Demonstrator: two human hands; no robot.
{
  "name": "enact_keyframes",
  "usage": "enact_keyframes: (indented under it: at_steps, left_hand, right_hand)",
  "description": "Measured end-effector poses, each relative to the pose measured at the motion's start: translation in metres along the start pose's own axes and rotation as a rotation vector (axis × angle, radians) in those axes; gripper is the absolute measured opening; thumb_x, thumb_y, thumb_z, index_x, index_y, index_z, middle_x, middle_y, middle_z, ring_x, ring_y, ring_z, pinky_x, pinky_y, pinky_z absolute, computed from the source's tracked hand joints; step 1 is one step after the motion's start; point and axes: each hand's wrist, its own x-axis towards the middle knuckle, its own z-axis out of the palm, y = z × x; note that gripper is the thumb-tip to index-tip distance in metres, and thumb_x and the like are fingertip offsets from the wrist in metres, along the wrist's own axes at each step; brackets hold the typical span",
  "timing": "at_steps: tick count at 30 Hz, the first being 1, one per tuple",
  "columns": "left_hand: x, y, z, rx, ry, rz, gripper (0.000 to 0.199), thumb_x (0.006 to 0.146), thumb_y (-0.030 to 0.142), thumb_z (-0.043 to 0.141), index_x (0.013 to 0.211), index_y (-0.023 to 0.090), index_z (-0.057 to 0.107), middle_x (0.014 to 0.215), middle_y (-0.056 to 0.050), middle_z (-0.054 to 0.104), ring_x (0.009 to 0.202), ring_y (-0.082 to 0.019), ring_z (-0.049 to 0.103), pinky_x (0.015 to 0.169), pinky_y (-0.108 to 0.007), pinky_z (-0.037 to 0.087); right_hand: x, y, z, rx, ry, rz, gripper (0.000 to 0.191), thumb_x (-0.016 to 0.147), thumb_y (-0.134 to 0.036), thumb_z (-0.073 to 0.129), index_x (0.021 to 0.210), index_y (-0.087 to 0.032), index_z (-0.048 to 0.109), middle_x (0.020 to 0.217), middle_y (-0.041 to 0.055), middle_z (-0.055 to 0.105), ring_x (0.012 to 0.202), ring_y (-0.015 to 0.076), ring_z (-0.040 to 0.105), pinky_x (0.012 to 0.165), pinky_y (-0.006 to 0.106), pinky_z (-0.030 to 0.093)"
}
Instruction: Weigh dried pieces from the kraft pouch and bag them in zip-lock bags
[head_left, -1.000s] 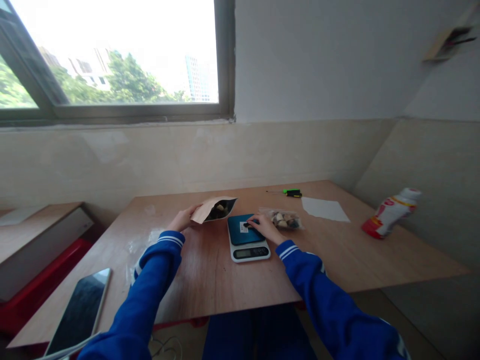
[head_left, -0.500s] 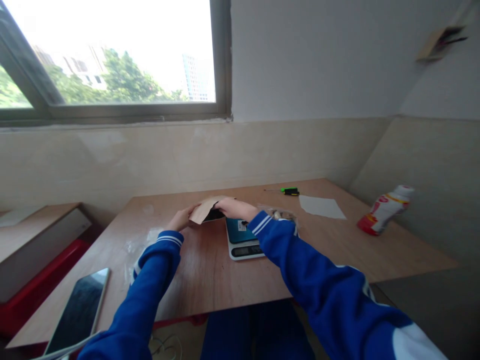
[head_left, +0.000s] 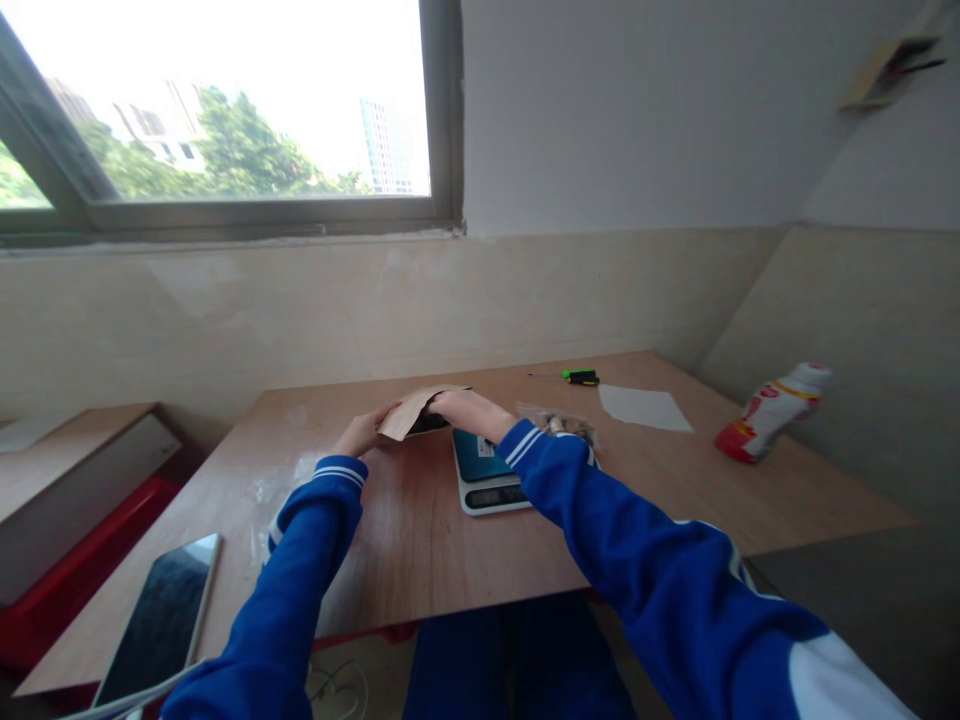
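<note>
My left hand (head_left: pixel 362 434) holds the left end of a kraft paper pouch (head_left: pixel 409 414) with a dark inner lining. My right hand (head_left: pixel 469 411) lies across the pouch's mouth, and its fingers hide part of the opening. Below that hand stands a digital kitchen scale (head_left: pixel 486 480) with a blue top and a white base. A clear plastic bag of brown and pale pieces (head_left: pixel 559 425) sits behind my right forearm, partly hidden by the sleeve.
A green-and-black screwdriver (head_left: pixel 581 377) and a white paper sheet (head_left: pixel 643 408) lie toward the table's far side. A white-and-red plastic bottle (head_left: pixel 771 413) lies at the right. A tablet (head_left: pixel 159 618) rests on the near left of the wooden table (head_left: pixel 405 540).
My right hand has moved left from the scale's blue top onto the pouch's mouth, and my right forearm now covers the plastic bag. The pouch's dark opening shows less.
</note>
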Motion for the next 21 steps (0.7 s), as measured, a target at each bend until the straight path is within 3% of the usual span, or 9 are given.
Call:
enact_keyframes:
  at_steps: [4,7,11,16,21]
  left_hand:
    - [0.001,0.003,-0.004,-0.006,0.001,-0.040,0.070,0.067,0.043,0.071,0.133,0.026,0.056,0.122,-0.003,0.068,0.115,-0.029,0.061,0.094,-0.030,0.046]
    - [0.002,0.004,-0.007,-0.016,-0.006,-0.078,0.065,0.069,0.045,0.070,0.131,0.027,0.058,0.114,-0.001,0.071,0.109,-0.029,0.063,0.089,-0.029,0.048]
    - [0.001,0.006,-0.011,-0.022,-0.008,-0.122,0.061,0.069,0.048,0.069,0.126,0.027,0.062,0.110,-0.002,0.073,0.108,-0.030,0.064,0.086,-0.029,0.048]
    - [-0.002,0.016,-0.013,-0.024,-0.005,-0.141,0.062,0.067,0.046,0.072,0.126,0.027,0.063,0.110,-0.002,0.073,0.106,-0.028,0.065,0.087,-0.028,0.048]
    - [-0.004,0.022,-0.013,-0.032,0.000,-0.143,0.062,0.068,0.044,0.071,0.127,0.026,0.062,0.110,-0.001,0.073,0.106,-0.027,0.065,0.088,-0.027,0.047]
  right_hand:
    - [-0.024,0.000,-0.033,0.327,0.215,0.094,0.027,0.090,-0.012,0.049,0.112,-0.015,0.064,0.112,0.0085,0.070,0.101,0.0177,0.066,0.088,0.030,0.051]
    - [-0.049,0.018,-0.042,0.600,0.362,0.244,0.027,0.093,-0.025,0.050,0.116,-0.015,0.057,0.109,0.0090,0.070,0.091,0.0156,0.067,0.076,0.027,0.055]
    - [-0.074,0.054,-0.014,0.653,0.232,0.513,0.023,0.089,-0.019,0.055,0.111,-0.013,0.053,0.089,0.0071,0.072,0.070,0.0126,0.067,0.062,0.024,0.055]
    - [-0.075,0.068,0.035,0.603,0.111,0.550,0.009,0.082,-0.013,0.060,0.090,-0.013,0.065,0.073,0.0040,0.072,0.065,0.0147,0.067,0.057,0.023,0.054]
    - [-0.073,0.065,0.048,0.487,0.106,0.525,0.009,0.069,-0.009,0.070,0.072,-0.017,0.071,0.079,0.0056,0.073,0.081,0.0213,0.067,0.079,0.034,0.053]
